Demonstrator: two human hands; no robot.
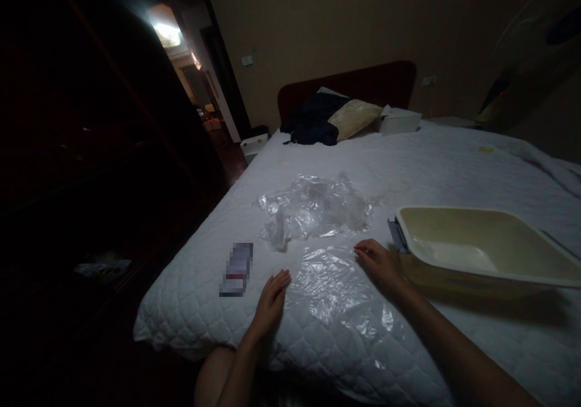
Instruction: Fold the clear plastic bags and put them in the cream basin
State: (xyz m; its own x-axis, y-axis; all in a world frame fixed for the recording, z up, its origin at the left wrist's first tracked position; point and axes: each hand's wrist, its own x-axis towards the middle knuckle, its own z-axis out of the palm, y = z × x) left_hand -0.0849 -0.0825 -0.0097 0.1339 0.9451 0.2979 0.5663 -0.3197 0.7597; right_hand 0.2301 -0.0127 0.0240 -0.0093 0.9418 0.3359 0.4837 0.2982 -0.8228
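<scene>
A clear plastic bag [329,283] lies spread on the white quilted bed cover, near the bed's front edge. At its left edge rests my left hand [273,295], palm down with the fingers stretched out. My right hand [376,260] is at the bag's upper right corner, its fingertips pressed together there; what they hold, if anything, is too small to tell. Beyond the bag sits a crumpled heap of clear plastic [318,204].
A large cream tub [467,240] with a grey handle stands on the bed at the right. A blurred-out flat item [236,271] lies left of my left hand. Dark cloth [318,116], a beige pillow [354,118] and a white box [399,121] are by the headboard [349,83].
</scene>
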